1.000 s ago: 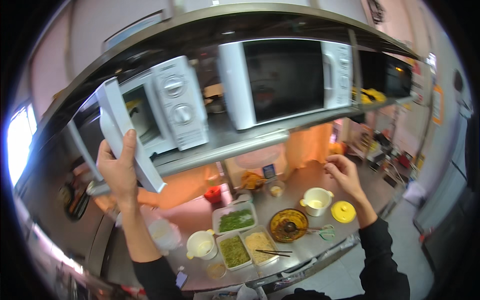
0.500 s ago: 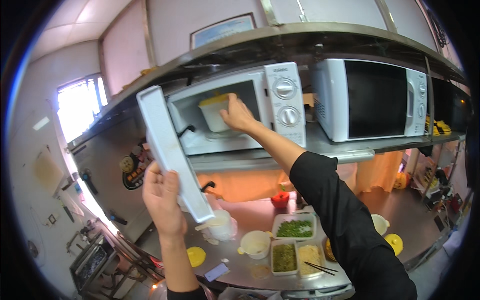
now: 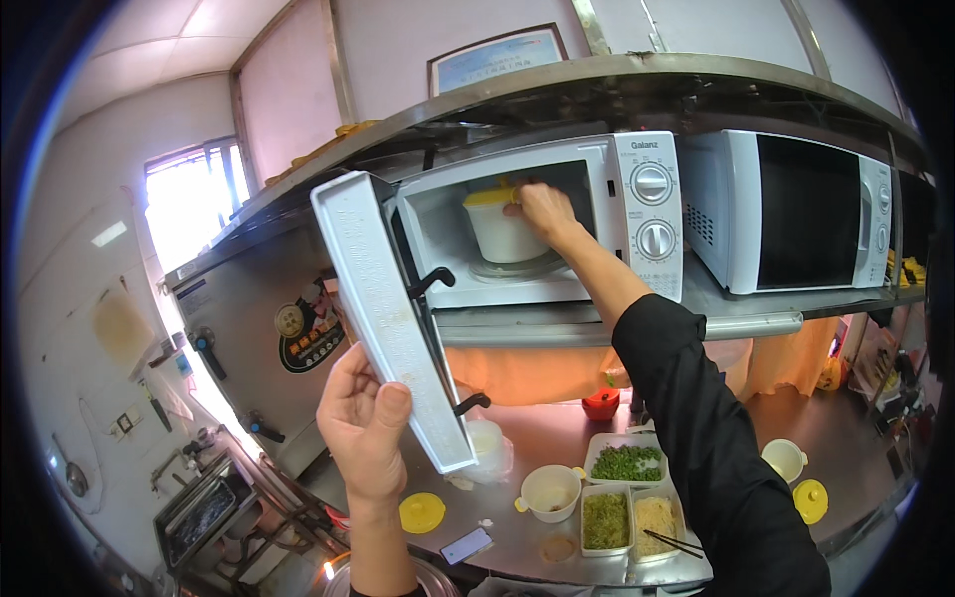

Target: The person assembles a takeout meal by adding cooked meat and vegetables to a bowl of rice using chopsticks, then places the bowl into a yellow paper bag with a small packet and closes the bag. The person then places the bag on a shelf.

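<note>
My left hand (image 3: 368, 433) grips the edge of the white microwave door (image 3: 393, 318), thumb on the near side and fingers round the back. The door stands swung out toward me, its two black latch hooks showing. Inside the microwave (image 3: 652, 264), a white tub (image 3: 505, 237) with a yellow lid (image 3: 489, 198) sits at or just above the glass turntable (image 3: 512, 269); I cannot tell if they touch. With fingers bent at the lid's right side, my right hand (image 3: 547, 211) holds the tub near its rim. The hand hides part of that rim.
A second microwave (image 3: 731, 214) stands to the right on the same metal shelf. Below, the steel counter carries trays of chopped greens (image 3: 627, 463), pickles (image 3: 605, 520) and pale shreds (image 3: 657, 527) with chopsticks, an uncovered tub (image 3: 550, 495), a yellow lid (image 3: 422, 512) and a phone (image 3: 467, 546).
The view has turned a little to the left, so the microwaves and counter appear further right. My left hand stays on the door and my right hand stays at the tub inside.
</note>
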A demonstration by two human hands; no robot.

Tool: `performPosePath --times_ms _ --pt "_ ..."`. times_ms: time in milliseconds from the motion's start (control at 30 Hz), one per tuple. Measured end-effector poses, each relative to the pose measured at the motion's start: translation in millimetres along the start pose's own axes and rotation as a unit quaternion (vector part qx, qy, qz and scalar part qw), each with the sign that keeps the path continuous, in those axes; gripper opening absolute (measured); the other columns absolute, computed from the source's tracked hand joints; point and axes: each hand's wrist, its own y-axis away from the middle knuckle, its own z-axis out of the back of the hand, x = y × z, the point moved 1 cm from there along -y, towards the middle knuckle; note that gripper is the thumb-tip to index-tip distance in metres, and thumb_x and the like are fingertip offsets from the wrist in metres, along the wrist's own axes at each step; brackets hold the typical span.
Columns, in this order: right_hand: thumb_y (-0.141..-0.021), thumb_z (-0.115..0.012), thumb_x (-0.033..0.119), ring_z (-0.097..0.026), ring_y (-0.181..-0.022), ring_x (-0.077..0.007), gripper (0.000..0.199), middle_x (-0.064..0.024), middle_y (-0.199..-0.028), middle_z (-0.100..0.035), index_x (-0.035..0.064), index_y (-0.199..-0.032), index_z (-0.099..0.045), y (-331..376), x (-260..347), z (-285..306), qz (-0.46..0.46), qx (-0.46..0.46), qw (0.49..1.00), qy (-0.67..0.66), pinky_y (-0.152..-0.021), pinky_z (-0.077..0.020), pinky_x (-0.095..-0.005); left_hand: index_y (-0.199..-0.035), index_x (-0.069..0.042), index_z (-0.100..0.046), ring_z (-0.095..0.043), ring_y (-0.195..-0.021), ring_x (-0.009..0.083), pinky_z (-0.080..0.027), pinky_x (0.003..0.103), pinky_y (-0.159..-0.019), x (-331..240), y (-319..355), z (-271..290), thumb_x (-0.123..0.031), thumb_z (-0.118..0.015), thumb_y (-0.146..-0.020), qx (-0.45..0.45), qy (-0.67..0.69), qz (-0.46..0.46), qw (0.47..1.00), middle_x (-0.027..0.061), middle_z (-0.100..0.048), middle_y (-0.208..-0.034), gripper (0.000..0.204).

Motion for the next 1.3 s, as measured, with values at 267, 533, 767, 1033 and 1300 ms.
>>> performPosePath --times_ms 267,533,767,1033,1300 --pt "-0.083 -0.074 0.035 -0.068 -0.087 -0.0413 0.042 -0.0243 -0.096 -0.067 -0.0027 -0.096 -0.061 28.8 15.3 21.4 0.063 -0.091 0.994 0.025 -0.076 -0.0561 -0.0458 -0.131 0.012 -0.050 -0.059 -0.100 0.0146 -0.047 0.028 -0.092 11.6 0.8 -1.9 -0.029 -0.081 -0.084 -0.009 0.032 -0.021 0.999 0.0118 -0.064 -0.113 0.070" --pt "-0.083 -0.076 0.030 -0.063 -0.103 -0.0464 0.053 -0.0286 -0.115 -0.060 -0.0041 -0.116 -0.052 41.8 21.5 30.4 -0.025 -0.060 0.997 -0.049 -0.087 -0.0544 -0.0493 -0.134 0.009 -0.047 -0.063 -0.101 0.0152 -0.051 0.028 -0.091 19.0 3.3 -9.5 -0.030 -0.073 -0.092 0.012 0.036 -0.037 0.999 0.0111 -0.063 -0.117 0.063" --pt "-0.092 -0.064 0.025 -0.067 -0.088 -0.0405 0.028 -0.0229 -0.095 -0.066 0.0007 -0.101 -0.054 142.1 30.4 82.7 -0.006 -0.059 0.998 -0.002 -0.072 -0.0541 -0.0486 -0.132 0.011 -0.049 -0.060 -0.100 0.0140 -0.049 0.027 -0.090 22.1 3.6 -24.0 -0.021 -0.078 -0.087 -0.023 0.071 -0.018 0.997 0.0104 -0.063 -0.113 0.063" --pt "-0.092 -0.051 0.017 -0.071 -0.072 -0.0415 0.026 -0.0203 -0.080 -0.072 -0.0012 -0.086 -0.067 191.6 -27.6 140.5 -0.130 -0.069 0.975 0.166 -0.065 -0.0552 -0.0514 -0.123 0.008 -0.054 -0.059 -0.094 0.0110 -0.049 0.025 -0.085 34.5 -0.4 -76.8 -0.012 -0.078 -0.087 -0.002 0.077 0.003 0.997 0.0083 -0.063 -0.107 0.047" --pt "-0.092 -0.048 0.017 -0.067 -0.073 -0.0474 0.028 -0.0258 -0.078 -0.068 0.0006 -0.079 -0.067 185.9 -24.1 129.7 -0.138 -0.108 0.982 0.074 -0.066 -0.0530 -0.0555 -0.110 0.004 -0.059 -0.059 -0.078 0.0070 -0.050 0.023 -0.070 65.1 -14.0 -145.7 -0.012 -0.080 -0.084 -0.010 -0.027 -0.005 1.000 0.0039 -0.065 -0.093 0.036"
